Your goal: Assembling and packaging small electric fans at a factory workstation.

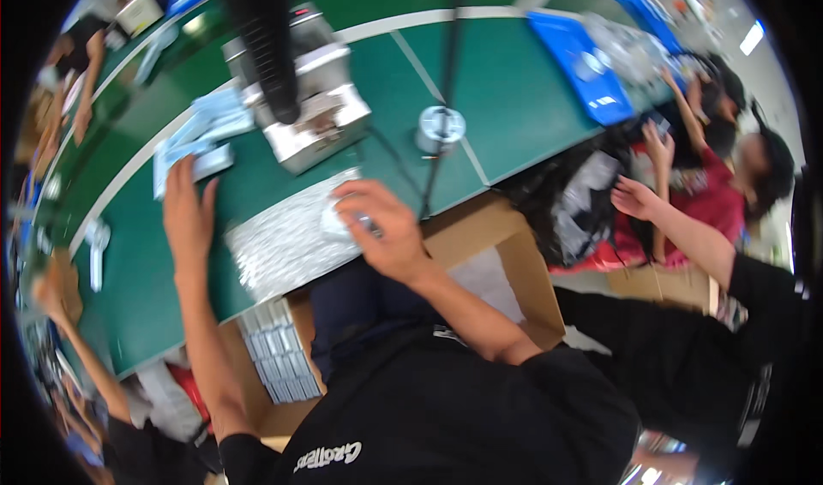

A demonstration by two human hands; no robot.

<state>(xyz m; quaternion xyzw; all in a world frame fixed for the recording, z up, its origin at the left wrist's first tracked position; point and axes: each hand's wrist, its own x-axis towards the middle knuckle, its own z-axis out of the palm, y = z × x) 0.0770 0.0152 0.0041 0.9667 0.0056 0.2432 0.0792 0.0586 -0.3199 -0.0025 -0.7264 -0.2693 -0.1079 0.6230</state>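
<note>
My left hand reaches over the green table with its fingers stretched out. Its fingertips are at the near edge of a loose pile of light-blue flat pieces; whether they touch is blurred. My right hand has curled fingers around a small whitish object, mostly hidden and too blurred to name. That hand is over the right end of a shiny, crinkled silvery sheet, which lies along the table's near edge between my forearms.
Beyond the sheet stands a metal machine, with a cable to its right. A white-and-blue spool and a blue tray are farther right. Cardboard boxes sit below the edge, one with stacked light-blue packs. Co-workers flank me.
</note>
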